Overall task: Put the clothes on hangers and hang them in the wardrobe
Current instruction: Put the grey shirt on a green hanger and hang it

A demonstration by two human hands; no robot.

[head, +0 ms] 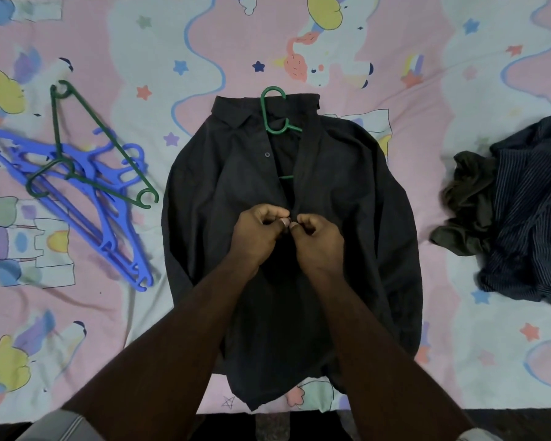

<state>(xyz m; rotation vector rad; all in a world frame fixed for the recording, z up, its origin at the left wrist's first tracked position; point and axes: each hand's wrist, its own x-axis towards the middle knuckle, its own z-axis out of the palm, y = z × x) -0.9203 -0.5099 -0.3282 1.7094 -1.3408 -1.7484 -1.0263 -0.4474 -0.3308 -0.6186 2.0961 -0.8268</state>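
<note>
A dark shirt (223,192) lies flat on the bed, collar away from me, with a green hanger (274,113) inside it; the hook sticks out at the collar. My left hand (258,233) and my right hand (318,240) meet at the shirt's front placket, mid-chest, each pinching one edge of the fabric at a button. Above the hands the placket is still apart and shows part of the hanger. More clothes (519,211), an olive piece and a dark striped one, lie crumpled at the right.
A pile of spare hangers (86,192), blue ones with two green ones on top, lies to the left of the shirt. The bedsheet (442,74) is pink and white with cartoon prints. The bed's near edge runs along the bottom.
</note>
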